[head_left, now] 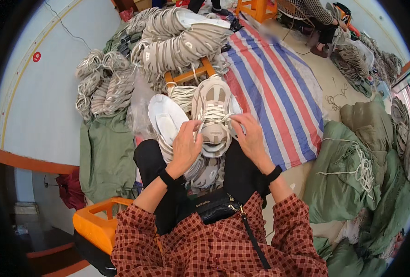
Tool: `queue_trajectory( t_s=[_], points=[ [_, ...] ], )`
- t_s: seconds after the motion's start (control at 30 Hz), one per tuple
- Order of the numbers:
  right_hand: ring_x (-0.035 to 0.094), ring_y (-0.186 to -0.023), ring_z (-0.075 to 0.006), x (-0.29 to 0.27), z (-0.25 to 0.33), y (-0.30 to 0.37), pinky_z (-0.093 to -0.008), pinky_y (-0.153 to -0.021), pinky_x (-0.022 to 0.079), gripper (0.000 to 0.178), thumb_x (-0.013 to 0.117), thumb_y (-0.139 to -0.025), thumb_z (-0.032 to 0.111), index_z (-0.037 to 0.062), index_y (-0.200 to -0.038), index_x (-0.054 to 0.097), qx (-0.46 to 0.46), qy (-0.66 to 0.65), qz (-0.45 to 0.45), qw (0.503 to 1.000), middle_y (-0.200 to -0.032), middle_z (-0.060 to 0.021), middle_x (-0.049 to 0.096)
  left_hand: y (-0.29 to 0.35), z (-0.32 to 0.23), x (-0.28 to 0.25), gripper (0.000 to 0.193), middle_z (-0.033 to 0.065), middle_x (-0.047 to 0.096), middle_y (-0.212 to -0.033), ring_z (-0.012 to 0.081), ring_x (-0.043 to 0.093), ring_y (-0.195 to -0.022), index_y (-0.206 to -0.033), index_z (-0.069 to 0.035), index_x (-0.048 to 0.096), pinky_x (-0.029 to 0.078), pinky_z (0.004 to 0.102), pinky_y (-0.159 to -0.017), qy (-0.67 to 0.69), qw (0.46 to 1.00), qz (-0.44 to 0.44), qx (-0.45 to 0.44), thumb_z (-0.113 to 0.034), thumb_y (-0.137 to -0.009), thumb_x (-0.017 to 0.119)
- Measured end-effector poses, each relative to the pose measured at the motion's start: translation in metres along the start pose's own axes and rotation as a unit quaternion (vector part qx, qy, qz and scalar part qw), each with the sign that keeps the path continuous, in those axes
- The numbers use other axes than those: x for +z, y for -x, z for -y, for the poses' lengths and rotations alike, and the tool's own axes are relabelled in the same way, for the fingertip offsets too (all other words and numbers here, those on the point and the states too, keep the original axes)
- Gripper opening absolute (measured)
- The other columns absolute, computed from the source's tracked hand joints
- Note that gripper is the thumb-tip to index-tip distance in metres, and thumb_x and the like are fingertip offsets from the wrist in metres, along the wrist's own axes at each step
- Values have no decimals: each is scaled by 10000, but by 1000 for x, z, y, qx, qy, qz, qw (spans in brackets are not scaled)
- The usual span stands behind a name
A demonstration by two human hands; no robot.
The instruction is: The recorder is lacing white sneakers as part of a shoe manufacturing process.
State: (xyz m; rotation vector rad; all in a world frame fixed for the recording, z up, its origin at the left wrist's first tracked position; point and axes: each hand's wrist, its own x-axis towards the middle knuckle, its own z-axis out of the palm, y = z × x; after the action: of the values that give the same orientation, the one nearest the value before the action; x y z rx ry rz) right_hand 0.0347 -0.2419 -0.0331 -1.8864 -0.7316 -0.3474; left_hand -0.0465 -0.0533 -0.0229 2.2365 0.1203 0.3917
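A beige and white sneaker upper (215, 94) lies between my hands, its toe pointing away from me. Cream shoelace (215, 112) runs criss-cross over its tongue. At the left side of the lacing, my left hand (186, 144) has its fingers bent around a lace end. Across from it, my right hand (251, 141) pinches the lace at the right edge of the eyelets. Just left of the upper rests a white shoe-shaped piece (167, 115), partly covered by my left hand. More uppers (206, 173) show below, between my knees.
Nested sneaker uppers (182, 51) are piled beyond an orange wooden stool (191, 73). A striped sheet (272, 92) covers the floor ahead right. Green sacks (345, 175) stand at right; an orange stool (96, 226) is at lower left. Another person (318, 21) sits far right.
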Motion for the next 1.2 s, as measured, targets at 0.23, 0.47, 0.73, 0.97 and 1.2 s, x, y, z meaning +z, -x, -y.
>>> queue_trajectory(
  t_s=[0.23,0.47,0.73,0.97,1.2],
  points=[
    [544,-895,-287,16,9,-22,-380,-759,461,89,609,-743,65,40,-810,556,-110,198,149,963,-857,-95,532,-7,-12,9,213,98,509,-877,279,544,-845,-929,-67,595,445,393,-684,-180,977,-20,111,-61,-719,633],
    [605,-831,-293,4,4,-23,-404,-673,486,108,594,-735,56,41,-832,550,-7,286,223,932,-841,-114,584,-18,-10,18,163,98,474,-846,279,500,-830,-828,-48,556,397,369,-681,-313,941,-12,130,-42,-682,629],
    [599,-748,-335,-18,-8,-17,-424,-650,471,94,593,-813,121,32,-838,573,37,215,257,942,-772,-142,587,-21,-24,14,108,134,514,-777,337,524,-695,-807,-14,520,409,414,-624,-250,963,62,83,-80,-731,560],
    [598,-591,-299,-4,-22,-17,-372,-519,454,97,614,-774,64,36,-807,528,20,175,36,984,-700,-124,595,-13,-12,-36,134,185,584,-710,349,588,-678,-860,-11,517,459,406,-609,-39,962,262,-70,-124,-788,533],
    [579,-557,-343,8,-22,-24,-414,-480,443,119,593,-795,96,68,-784,477,-15,163,-1,987,-689,-133,596,8,-26,-173,43,2,413,-644,81,400,-613,-815,-21,468,360,251,-530,-95,961,246,-85,-19,-777,488]
  ],
)
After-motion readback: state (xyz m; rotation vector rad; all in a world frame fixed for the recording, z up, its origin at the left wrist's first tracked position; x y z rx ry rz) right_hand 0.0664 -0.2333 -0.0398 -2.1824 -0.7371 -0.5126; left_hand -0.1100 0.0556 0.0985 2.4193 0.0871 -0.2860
